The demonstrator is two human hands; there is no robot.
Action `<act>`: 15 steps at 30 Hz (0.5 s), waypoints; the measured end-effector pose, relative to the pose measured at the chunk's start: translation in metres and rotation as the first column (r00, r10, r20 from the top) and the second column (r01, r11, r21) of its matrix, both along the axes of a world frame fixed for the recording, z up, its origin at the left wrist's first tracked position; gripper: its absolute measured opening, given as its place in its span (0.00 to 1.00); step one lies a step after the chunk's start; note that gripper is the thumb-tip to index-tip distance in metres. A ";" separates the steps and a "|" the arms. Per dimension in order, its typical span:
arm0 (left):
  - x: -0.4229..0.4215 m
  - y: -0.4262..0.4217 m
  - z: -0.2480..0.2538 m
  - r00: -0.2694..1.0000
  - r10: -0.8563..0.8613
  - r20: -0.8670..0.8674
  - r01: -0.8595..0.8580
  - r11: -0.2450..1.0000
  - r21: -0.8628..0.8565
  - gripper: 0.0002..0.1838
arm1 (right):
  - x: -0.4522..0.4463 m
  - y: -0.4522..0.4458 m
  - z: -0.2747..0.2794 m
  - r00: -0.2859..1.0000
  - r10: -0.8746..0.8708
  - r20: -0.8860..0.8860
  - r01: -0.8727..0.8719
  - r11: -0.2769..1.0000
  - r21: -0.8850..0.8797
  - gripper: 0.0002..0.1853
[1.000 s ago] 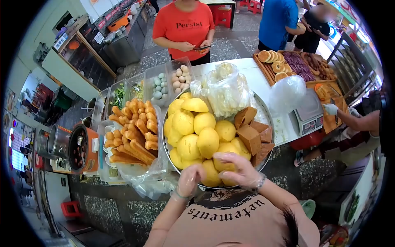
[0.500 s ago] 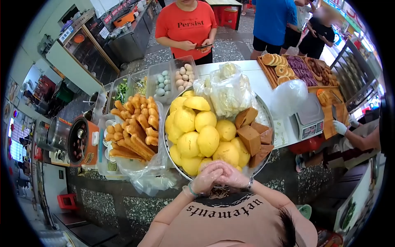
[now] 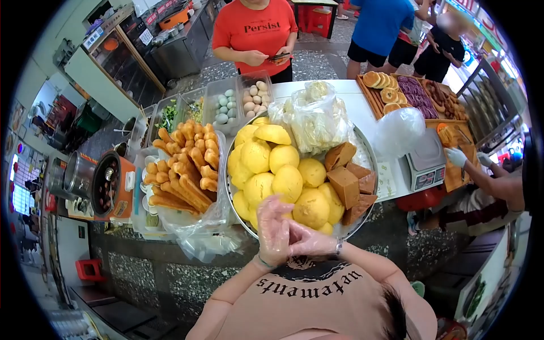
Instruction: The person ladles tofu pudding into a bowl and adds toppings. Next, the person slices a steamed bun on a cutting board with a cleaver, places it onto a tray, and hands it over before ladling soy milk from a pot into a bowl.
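Both my hands wear thin clear plastic gloves and meet at the front rim of a large round metal tray [image 3: 369, 222]. My left hand [image 3: 273, 229] is raised, its fingers stretched upward and nothing in its palm. Against that palm, my right hand [image 3: 313, 240] presses its bunched fingers; the tips are hidden, so I cannot make out what they pinch. Just beyond lie round yellow buns [image 3: 287, 183] in a heap. Brown cake wedges [image 3: 344, 187] sit on the tray's right side. At its back are pale items in clear plastic bags [image 3: 317, 122].
Left stand fried dough sticks [image 3: 190, 170], an orange pot [image 3: 109, 187] and egg boxes [image 3: 225, 106]. A scale [image 3: 426, 158] and a bread tray [image 3: 396, 93] are right. A person in red [image 3: 255, 31] faces me; a co-worker's gloved hand [image 3: 455, 157] works at right.
My hands have come partly apart from a clasp. The left has lifted with its fingers straightened, while the right stays against its palm. The co-worker's gloved hand has moved up at the board.
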State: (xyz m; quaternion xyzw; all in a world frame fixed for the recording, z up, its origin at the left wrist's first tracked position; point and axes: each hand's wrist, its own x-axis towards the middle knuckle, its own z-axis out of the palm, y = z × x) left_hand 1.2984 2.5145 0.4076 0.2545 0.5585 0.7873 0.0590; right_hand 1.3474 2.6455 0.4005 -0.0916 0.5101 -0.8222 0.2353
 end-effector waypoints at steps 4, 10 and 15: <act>-0.006 0.002 0.010 0.972 0.130 -0.195 -0.131 0.991 0.007 0.31 | -0.003 -0.006 0.023 0.957 0.290 -0.023 -0.273 0.924 0.268 0.26; -0.007 -0.008 0.002 0.969 0.153 -0.195 -0.166 0.985 -0.051 0.31 | -0.002 -0.007 0.015 0.925 0.368 -0.093 -0.253 0.780 0.573 0.14; -0.012 -0.018 -0.009 0.951 0.292 -0.101 -0.298 0.953 -0.047 0.26 | -0.034 0.023 0.006 0.731 0.118 -0.672 0.546 0.490 0.680 0.13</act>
